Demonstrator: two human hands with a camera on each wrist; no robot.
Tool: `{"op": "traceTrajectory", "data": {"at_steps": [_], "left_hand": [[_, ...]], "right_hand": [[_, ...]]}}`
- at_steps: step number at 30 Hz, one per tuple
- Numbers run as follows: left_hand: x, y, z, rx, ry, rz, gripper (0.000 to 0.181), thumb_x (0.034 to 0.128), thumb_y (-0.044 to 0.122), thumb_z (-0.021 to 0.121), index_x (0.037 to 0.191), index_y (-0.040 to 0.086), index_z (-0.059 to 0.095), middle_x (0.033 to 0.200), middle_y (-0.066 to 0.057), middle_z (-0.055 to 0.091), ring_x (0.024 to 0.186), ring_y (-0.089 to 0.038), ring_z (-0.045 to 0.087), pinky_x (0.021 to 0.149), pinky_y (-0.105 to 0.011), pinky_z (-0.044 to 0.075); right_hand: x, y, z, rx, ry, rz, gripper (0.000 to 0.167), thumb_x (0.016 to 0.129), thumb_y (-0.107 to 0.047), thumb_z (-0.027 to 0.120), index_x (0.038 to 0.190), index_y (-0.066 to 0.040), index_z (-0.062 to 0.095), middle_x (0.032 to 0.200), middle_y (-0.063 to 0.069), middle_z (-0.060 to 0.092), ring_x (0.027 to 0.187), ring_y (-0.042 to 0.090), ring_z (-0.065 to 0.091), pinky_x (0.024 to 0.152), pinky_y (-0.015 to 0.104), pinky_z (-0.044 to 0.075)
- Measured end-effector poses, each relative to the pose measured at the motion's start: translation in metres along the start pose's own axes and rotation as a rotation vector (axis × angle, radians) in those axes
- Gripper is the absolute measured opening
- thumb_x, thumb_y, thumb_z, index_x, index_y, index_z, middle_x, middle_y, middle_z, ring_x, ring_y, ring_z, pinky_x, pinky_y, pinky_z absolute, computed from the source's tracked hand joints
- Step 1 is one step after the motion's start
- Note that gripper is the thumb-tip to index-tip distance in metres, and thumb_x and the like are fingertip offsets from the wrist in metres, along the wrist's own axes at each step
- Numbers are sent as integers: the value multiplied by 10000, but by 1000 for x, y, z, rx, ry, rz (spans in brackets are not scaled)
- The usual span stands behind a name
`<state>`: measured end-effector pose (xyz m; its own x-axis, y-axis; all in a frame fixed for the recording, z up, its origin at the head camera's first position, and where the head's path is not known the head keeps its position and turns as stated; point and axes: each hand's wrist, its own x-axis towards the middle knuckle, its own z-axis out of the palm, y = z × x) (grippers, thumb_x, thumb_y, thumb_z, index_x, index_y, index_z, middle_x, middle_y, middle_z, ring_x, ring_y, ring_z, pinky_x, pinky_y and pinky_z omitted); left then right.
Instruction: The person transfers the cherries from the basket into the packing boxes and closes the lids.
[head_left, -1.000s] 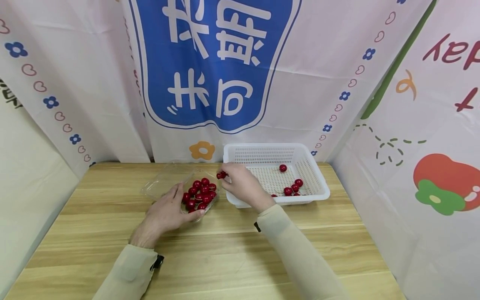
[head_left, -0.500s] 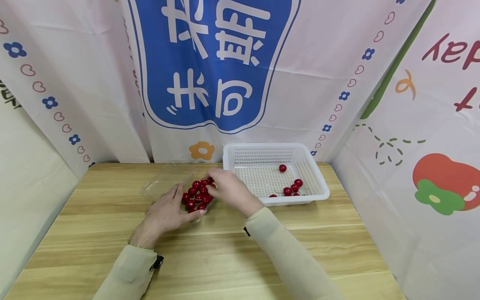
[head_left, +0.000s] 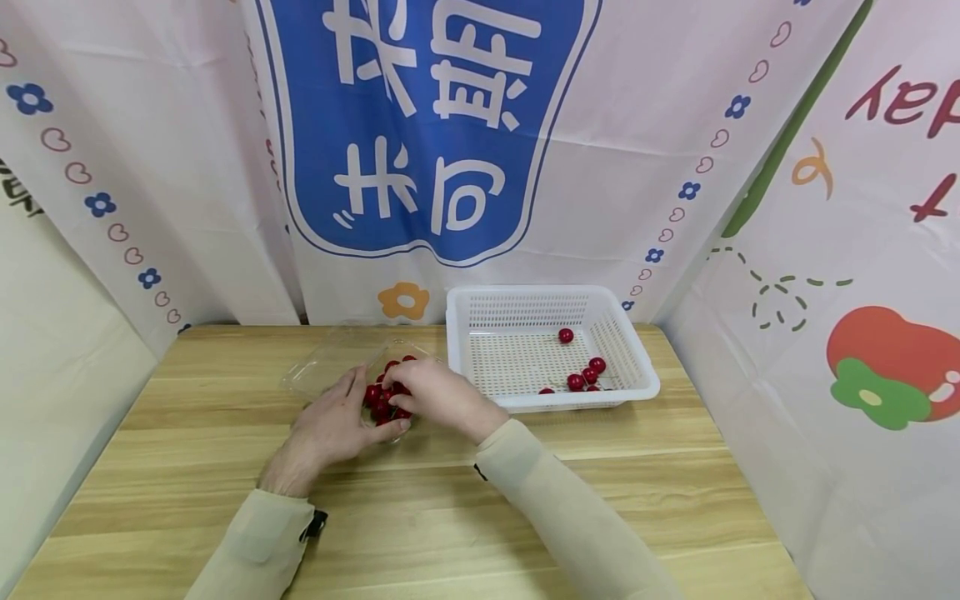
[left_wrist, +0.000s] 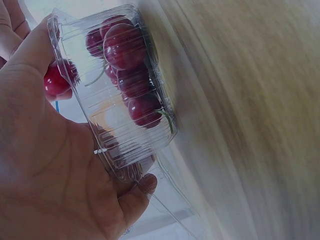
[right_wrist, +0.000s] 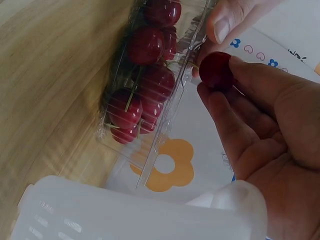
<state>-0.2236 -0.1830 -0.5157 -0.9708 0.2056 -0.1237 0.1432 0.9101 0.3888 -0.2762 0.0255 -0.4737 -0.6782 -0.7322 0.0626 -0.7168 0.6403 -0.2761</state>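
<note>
In the left wrist view, my left hand (head_left: 330,427) grips a clear plastic clamshell box (left_wrist: 102,117) between its thumb and fingers. Several dark red cherries (left_wrist: 125,47), some with green stems, lie inside. My right hand (head_left: 444,398) is over the box's opening. Seen from the right wrist, it pinches one cherry (right_wrist: 216,71) between thumb and fingertips, just beyond the box's rim. That hand hides part of the fruit from the head view.
A white perforated basket (head_left: 630,379) stands right of the box, with several cherries (head_left: 589,376) in its right part. Behind the box lies its open transparent lid (head_left: 318,367). A printed curtain (head_left: 585,208) hangs at the back of the wooden table (head_left: 420,517).
My right hand has moved left, from beside the basket's left rim, holding dark red fruit, to over the box. The left hand and the box have stayed in place.
</note>
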Motion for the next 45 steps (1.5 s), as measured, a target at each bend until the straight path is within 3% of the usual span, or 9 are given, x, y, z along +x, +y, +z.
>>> {"op": "traceTrajectory", "data": {"at_steps": [9,16,29,36,45], "left_hand": [[-1,0,-1,3,9,5,1423,966,943,688,1844,-65,200,1900,-375,264,1699,-637,411,1286,-792,499],[-1,0,-1,-4,-2,-2,1431,970,951,671,1838,-81,193,1904,-378,245,1695,-645,411,1280,-808,496],[1,0,0,13,-10,-18,1424,976,936,681,1832,-94,196,1892,-399,252,1678,-669,420,1264,-842,492],[-1,1,0,4,-12,-24,1413,977,913,703,1829,-97,204,1890,-403,251,1687,-668,405,1295,-829,470],[-1,1,-1,2,-18,-26,1413,979,913,699,1829,-97,198,1896,-399,236,1696,-669,386,1319,-813,455]], "right_hand": [[2,-5,2,-61,-58,-35,191,1134,-260,826,1309,-199,870,1261,-64,889,1129,81,812,1012,230,659],[-2,1,-10,54,-63,-11,244,1155,-214,790,1372,-116,842,1325,34,878,1186,153,819,1054,250,663],[-30,36,-36,137,45,66,294,1160,-172,763,1424,-47,798,1435,133,842,1339,299,812,1196,418,661],[-45,55,-47,141,84,109,317,1164,-170,752,1444,-26,786,1454,147,827,1352,334,804,1194,464,666],[-66,86,-57,105,71,203,345,1147,-150,769,1462,-9,773,1485,163,819,1422,360,778,1265,517,618]]}}
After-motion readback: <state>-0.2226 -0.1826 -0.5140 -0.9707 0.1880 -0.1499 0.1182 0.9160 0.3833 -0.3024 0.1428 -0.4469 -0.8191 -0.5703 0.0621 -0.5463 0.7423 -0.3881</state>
